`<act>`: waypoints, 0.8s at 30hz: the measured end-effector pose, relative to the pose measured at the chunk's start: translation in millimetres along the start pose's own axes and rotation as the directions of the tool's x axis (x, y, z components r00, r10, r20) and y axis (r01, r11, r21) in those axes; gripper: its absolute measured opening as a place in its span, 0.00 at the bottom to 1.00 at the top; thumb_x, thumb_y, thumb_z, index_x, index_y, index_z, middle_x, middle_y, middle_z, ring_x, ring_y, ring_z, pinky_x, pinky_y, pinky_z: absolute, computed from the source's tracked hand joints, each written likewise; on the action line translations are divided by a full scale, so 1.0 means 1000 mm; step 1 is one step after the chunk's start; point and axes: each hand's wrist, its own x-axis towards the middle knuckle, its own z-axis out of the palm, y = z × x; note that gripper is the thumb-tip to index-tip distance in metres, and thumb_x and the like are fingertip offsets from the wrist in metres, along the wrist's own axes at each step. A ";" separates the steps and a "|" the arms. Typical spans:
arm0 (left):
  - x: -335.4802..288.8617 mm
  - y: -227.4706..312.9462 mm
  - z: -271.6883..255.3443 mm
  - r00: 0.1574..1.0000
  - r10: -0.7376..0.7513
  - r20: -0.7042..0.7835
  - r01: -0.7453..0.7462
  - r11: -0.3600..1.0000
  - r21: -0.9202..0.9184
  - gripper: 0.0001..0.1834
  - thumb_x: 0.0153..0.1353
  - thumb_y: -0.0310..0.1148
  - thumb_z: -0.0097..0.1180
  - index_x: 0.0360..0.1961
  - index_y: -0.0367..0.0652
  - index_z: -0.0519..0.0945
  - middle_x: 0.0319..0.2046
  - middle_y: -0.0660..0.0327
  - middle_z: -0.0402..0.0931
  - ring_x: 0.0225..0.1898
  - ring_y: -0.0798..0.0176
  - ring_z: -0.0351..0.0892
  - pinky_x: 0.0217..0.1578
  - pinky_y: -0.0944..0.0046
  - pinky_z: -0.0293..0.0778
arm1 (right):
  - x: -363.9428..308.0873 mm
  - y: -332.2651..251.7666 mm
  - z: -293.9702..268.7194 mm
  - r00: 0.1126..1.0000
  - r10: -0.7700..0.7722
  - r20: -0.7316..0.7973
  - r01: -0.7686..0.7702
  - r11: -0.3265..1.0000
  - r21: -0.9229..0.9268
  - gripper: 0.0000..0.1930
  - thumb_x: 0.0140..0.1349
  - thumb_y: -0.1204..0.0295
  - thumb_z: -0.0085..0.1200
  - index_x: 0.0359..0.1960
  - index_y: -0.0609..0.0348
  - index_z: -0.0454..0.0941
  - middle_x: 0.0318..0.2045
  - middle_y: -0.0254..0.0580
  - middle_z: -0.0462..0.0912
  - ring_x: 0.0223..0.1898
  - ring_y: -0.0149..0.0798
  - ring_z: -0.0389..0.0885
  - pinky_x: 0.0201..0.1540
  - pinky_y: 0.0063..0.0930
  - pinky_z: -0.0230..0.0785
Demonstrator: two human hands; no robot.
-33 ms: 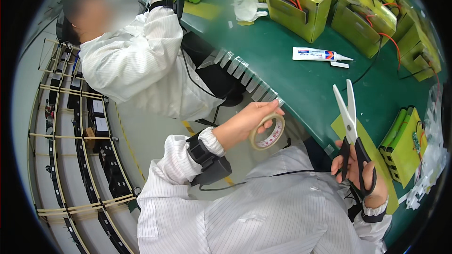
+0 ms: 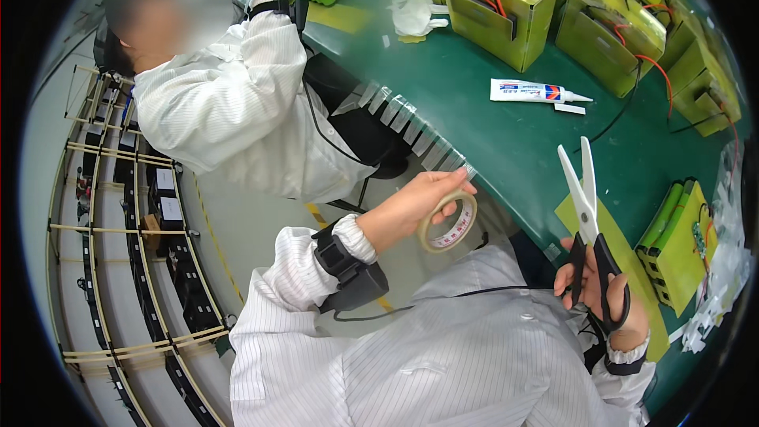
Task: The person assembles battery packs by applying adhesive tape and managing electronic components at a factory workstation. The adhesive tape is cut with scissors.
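My left hand (image 2: 423,204) grips a roll of clear tape (image 2: 466,225) that hangs from my fingers. Its fingertips pinch at the table edge, beside the last of several short tape strips (image 2: 415,133) stuck along that edge. On the right, my right hand (image 2: 593,289) has its fingers in the black handles of a pair of scissors (image 2: 587,213). The white blades point away from me and stand apart, with nothing between them. Below the scissors lies a flat yellow-green sheet (image 2: 624,257) on the green table (image 2: 506,154).
A white glue tube (image 2: 528,91) lies mid-table. Yellow-green wrapped battery packs (image 2: 498,12) with red and black wires stand at the back. A smaller pack with green cells (image 2: 672,245) sits at right. A co-worker (image 2: 229,95) sits at left, near shelving (image 2: 126,229).
The scissors and my right hand have shifted very slightly toward me. My left hand and the tape roll stay in place.
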 end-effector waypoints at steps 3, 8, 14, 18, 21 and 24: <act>0.007 -0.004 0.001 1.000 -0.014 -0.024 0.015 1.000 0.011 0.27 0.63 0.55 0.40 0.38 0.39 0.76 0.11 0.70 0.62 0.11 0.78 0.57 0.13 0.77 0.54 | 0.000 0.009 -0.005 0.998 -0.031 0.047 0.030 0.999 0.029 0.57 0.44 0.26 0.36 0.60 0.70 0.49 0.35 0.46 0.73 0.35 0.34 0.72 0.32 0.22 0.64; 0.014 0.002 0.005 0.998 -0.051 -0.034 0.053 0.996 0.077 0.30 0.62 0.57 0.40 0.37 0.37 0.76 0.11 0.69 0.60 0.12 0.77 0.56 0.14 0.76 0.53 | 0.000 0.013 -0.009 1.000 0.005 0.017 -0.006 0.998 0.067 0.57 0.41 0.26 0.40 0.60 0.68 0.50 0.34 0.45 0.73 0.35 0.33 0.72 0.32 0.21 0.64; 0.019 -0.012 -0.008 0.960 -0.281 0.007 0.267 0.920 0.286 0.38 0.60 0.63 0.33 0.39 0.34 0.76 0.09 0.68 0.57 0.12 0.75 0.55 0.16 0.74 0.54 | 0.001 0.009 -0.005 0.997 0.065 0.051 -0.066 0.998 0.016 0.52 0.48 0.29 0.38 0.61 0.66 0.51 0.34 0.46 0.74 0.32 0.32 0.72 0.32 0.21 0.64; 0.011 -0.021 -0.002 0.980 -0.188 0.059 0.172 0.963 0.209 0.33 0.63 0.59 0.33 0.47 0.38 0.72 0.12 0.67 0.59 0.12 0.75 0.55 0.16 0.74 0.54 | 0.003 0.019 -0.010 0.970 0.049 0.238 -0.058 0.998 0.028 0.39 0.60 0.49 0.46 0.61 0.66 0.48 0.36 0.42 0.71 0.32 0.28 0.68 0.33 0.19 0.64; -0.015 -0.027 -0.009 0.993 0.079 0.089 -0.077 0.997 -0.024 0.24 0.66 0.47 0.38 0.57 0.45 0.62 0.16 0.67 0.63 0.14 0.76 0.59 0.17 0.74 0.57 | 0.011 0.007 0.001 0.940 0.107 0.324 -0.030 0.972 -0.235 0.35 0.59 0.54 0.50 0.56 0.70 0.53 0.28 0.35 0.70 0.23 0.26 0.66 0.26 0.20 0.63; -0.031 -0.035 -0.015 0.995 0.002 0.103 -0.006 0.999 0.041 0.22 0.65 0.46 0.40 0.53 0.44 0.65 0.16 0.66 0.65 0.13 0.75 0.60 0.16 0.73 0.57 | 0.018 -0.013 0.013 0.924 0.240 0.297 -0.120 0.921 -0.369 0.34 0.58 0.55 0.52 0.55 0.71 0.54 0.22 0.35 0.69 0.22 0.27 0.66 0.26 0.21 0.62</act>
